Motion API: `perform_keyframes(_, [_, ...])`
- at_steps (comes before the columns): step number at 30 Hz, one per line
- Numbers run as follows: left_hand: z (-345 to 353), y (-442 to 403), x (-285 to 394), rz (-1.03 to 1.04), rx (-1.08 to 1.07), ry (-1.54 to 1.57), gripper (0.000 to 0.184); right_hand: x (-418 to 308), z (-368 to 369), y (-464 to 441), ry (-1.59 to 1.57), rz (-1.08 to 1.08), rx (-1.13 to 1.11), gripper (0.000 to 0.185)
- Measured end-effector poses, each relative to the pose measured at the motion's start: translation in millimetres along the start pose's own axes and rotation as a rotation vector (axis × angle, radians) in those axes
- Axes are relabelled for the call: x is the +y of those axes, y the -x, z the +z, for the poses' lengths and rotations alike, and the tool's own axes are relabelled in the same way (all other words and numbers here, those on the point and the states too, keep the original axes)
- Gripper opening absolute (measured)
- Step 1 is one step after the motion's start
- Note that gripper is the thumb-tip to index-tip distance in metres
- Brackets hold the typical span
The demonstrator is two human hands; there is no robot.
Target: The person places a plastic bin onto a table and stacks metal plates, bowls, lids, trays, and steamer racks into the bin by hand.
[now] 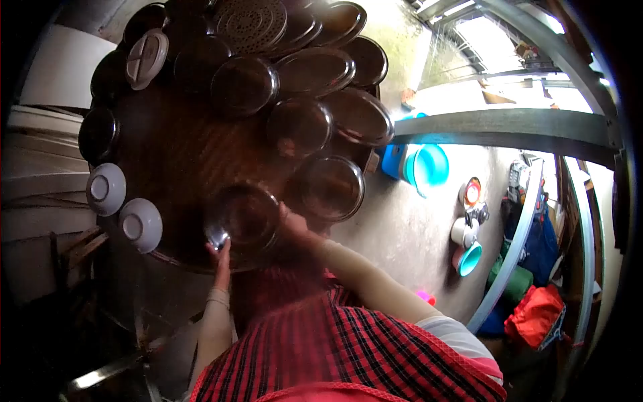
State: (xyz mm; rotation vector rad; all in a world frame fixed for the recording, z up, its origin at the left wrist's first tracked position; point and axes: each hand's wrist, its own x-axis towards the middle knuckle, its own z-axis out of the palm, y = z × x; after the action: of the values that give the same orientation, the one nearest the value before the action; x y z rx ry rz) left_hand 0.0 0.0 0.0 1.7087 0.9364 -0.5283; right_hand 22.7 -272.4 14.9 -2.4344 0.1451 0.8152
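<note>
Close by held dish [246,216], white bowls [140,226]

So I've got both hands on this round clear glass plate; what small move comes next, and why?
Probably ease the round clear glass plate toward the bare middle of the round brown surface: your left hand and right hand are both at the plate's rim near the surface's edge, while other glass plates crowd the far side.

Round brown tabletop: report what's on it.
Dark plates, a perforated disc, an oval white dish, two overturned white bowls. Left hand and right hand hold a round dish at the near edge. Plates partly hide the tabletop; the bowls cover whatever is beneath.
</note>
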Motion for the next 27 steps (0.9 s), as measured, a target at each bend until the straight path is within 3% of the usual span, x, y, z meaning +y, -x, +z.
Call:
perform_keyframes(1, [-1.8, 18.5, 18.8, -0.058, 0.012, 0.095, 0.095, 1.0, -0.6, 0.9, 0.113, -0.07, 0.032, 0.073])
perform_keyframes(2, [-1.6, 50.4, 55.3, -0.063, 0.006, 0.247, 0.081, -34.6, -53.7, 14.0, 0.109, 0.018, -0.116, 0.071])
perform_keyframes(3, [-5.1, 48.9, 58.5, 0.007, 0.036, 0.26, 0.064, -20.5, -49.6, -4.4, 0.091, -0.131, -0.111, 0.068])
perform_keyframes(5, [17.9, 98.4, 66.7, -0.087, -0.073, 0.375, 0.05, -12.6, -104.4, 34.5, 0.088, -0.226, -0.036, 0.066])
perform_keyframes(8, [59.7, 132.5, 21.6, -0.071, 0.048, 0.702, 0.041, 28.8, -137.1, 68.9, 0.063, -0.313, -0.156, 0.065])
perform_keyframes(11, [89.3, 177.5, 26.3, -0.118, 0.088, 0.757, 0.033, 53.0, -151.0, 86.1, 0.316, -0.501, -0.187, 0.061])
perform_keyframes(14, [96.0, 197.8, -31.8, 0.116, -0.002, 0.455, 0.037, 74.2, -126.8, 82.7, 0.306, -0.568, -0.361, 0.052])
perform_keyframes(15, [99.1, 203.1, -57.8, 0.163, 0.044, 0.485, 0.031, 74.7, -119.7, 85.6, 0.321, -0.59, -0.405, 0.05])
perform_keyframes(17, [108.4, 214.4, -101.2, 0.157, 0.134, 0.533, 0.022, 93.9, -90.6, 88.0, 0.411, -0.781, -0.281, 0.048])
perform_keyframes(18, [112.9, 222.6, -117.6, 0.104, 0.175, 0.554, 0.019, 99.8, -86.4, 90.8, 0.408, -0.765, -0.323, 0.046])
perform_keyframes(20, [121.3, 249.6, -141.2, -0.22, 0.218, 0.583, 0.018, 114.1, -88.0, 98.2, 0.395, -0.691, -0.432, 0.043])
perform_keyframes(25, [175.7, 319.5, -172.1, -0.261, 0.409, 0.722, 0.023, 152.9, -82.4, 111.5, 0.545, -0.465, -0.559, 0.036])
perform_keyframes(26, [186.2, 315.2, -237.3, -0.314, 0.13, 0.61, 0.046, 158.9, -77.9, 119.4, 0.607, -0.393, -0.567, 0.035])
perform_keyframes(27, [189.5, 338.1, -237.0, -0.273, 0.138, 0.798, 0.045, 167.7, -72.1, 126.9, 0.679, -0.331, -0.56, 0.035])
